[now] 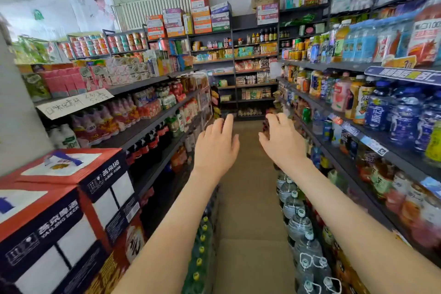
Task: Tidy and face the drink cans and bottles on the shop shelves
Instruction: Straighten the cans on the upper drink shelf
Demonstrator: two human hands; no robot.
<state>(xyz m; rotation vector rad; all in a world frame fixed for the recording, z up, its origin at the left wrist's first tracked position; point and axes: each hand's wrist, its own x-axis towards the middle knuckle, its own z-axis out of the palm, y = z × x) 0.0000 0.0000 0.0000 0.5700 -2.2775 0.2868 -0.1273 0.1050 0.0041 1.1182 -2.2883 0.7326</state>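
Reaching down the aisle (248, 186) with left hand (216, 148) and right hand (282, 143) spread, empty. Flanked by beer cartons (71, 198) and, at the right shelves' (403, 160) foot, water jugs (300, 222).

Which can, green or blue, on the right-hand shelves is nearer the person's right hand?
The green can, just right of the right hand; the blue can stands further along, toward the camera.

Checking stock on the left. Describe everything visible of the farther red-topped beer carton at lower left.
The beer carton looks like cardboard, closed and lying flat. Its top is red with a white panel bearing a blue mark; its sides are dark navy with white panels and white print including U8. It abuts a second carton nearer the camera; beside or partly on it, I cannot tell.
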